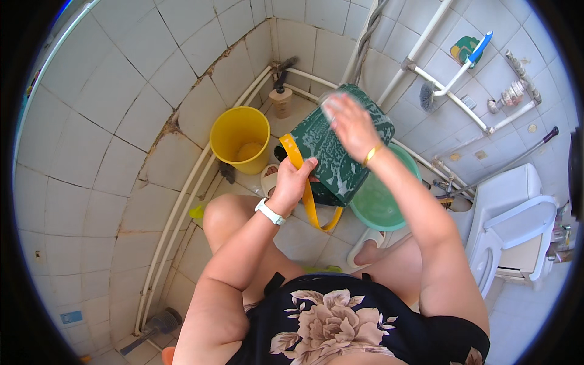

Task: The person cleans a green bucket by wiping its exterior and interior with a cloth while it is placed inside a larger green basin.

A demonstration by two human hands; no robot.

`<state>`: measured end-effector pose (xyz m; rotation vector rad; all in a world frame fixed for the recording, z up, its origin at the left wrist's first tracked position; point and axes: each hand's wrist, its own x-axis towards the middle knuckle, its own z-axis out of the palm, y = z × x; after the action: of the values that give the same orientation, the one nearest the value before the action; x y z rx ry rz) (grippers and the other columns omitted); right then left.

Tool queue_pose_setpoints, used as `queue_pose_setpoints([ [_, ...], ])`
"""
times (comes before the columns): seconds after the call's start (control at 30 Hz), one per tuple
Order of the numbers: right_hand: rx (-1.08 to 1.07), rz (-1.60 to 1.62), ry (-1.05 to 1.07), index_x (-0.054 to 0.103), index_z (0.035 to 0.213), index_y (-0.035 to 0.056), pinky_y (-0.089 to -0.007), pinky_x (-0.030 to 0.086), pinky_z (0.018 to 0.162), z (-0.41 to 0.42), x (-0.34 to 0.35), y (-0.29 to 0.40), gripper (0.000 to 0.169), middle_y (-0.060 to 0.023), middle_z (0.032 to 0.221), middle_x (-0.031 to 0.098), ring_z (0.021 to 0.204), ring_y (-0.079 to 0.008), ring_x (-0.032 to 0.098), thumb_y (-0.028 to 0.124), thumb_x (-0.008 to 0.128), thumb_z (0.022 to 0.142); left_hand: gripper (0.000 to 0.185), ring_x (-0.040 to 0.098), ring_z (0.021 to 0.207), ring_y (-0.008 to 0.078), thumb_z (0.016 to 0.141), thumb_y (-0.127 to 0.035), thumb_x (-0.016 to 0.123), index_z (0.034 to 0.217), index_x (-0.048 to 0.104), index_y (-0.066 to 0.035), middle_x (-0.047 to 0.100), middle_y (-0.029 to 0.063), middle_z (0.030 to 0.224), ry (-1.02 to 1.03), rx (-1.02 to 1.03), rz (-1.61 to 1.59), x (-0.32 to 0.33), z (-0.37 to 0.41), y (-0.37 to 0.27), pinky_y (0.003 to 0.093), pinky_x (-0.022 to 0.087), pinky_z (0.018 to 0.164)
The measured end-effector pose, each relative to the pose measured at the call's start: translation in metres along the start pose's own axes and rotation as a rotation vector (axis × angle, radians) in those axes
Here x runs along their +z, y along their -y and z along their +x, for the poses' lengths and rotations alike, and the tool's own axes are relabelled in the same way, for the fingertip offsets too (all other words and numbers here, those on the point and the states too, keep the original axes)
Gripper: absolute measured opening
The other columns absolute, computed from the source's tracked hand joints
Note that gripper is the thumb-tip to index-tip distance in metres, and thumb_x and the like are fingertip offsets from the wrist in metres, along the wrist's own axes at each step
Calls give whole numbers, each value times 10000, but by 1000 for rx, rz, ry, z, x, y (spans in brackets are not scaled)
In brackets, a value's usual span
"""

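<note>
My left hand [294,179] grips the open rim of a dark green bag [331,159], its thumb on the outside by a yellow strap [314,205]. White suds streak the bag, which is tilted above the floor and partly over a turquoise basin [353,213] holding cloudy water. My right hand [352,125] presses on the bag's upper side. Under its fingers is a pale, blurred scrubbing pad or cloth [327,108]; its exact kind is unclear. The strap's lower loop hangs in front of the basin.
Left of the bag stands a yellow bucket [239,157], with a beige pump bottle [281,104] behind it. White pipes [182,200] run along the left wall. At right are a white toilet [499,200] and a hanging toilet brush [449,86]. A plunger-like tool [159,323] lies lower left.
</note>
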<state>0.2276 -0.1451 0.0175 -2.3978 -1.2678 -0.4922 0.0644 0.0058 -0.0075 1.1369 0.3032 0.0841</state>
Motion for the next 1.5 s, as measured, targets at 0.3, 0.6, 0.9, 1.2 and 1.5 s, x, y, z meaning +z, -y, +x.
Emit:
queue_pose_setpoints([
  [0.3,96,-56,-124,658,1276,106,-484,396,1100,-15,-45,-16,345,-89,1342,626,1326,-350,503,132,552,949,198,624,836,78,1017,-149,615,1178,623,-34,685,-15,1001,104,31,177,7,-6,11,252,522,708],
  [0.6,-102,-21,-141,656,1273,142,-481,401,1083,-20,-30,13,353,-56,1321,623,1319,-282,514,177,558,936,159,556,728,66,1013,-176,628,1063,618,-25,623,-35,871,42,20,95,13,-12,6,250,471,635],
  [0.9,-17,-54,-179,644,1308,125,-495,348,1162,-30,-14,42,370,-83,1382,566,1390,-322,443,204,575,953,142,547,751,55,1016,-159,623,1094,621,-41,611,-45,879,-7,64,194,9,-9,4,233,471,664],
  [1.2,311,-46,-136,600,1380,148,-516,334,1172,-34,-11,-23,408,-63,1506,519,1434,-300,424,168,578,973,179,643,820,104,983,-143,636,1137,625,-53,680,8,967,-130,27,-65,-5,17,-18,234,509,713],
  [1.5,64,208,-41,631,1335,138,-492,328,1167,-64,-2,83,398,-87,1498,515,1413,-303,438,195,589,944,324,664,1022,175,989,-184,653,1269,582,-37,676,65,1141,87,-98,-217,-4,12,-19,315,563,865],
])
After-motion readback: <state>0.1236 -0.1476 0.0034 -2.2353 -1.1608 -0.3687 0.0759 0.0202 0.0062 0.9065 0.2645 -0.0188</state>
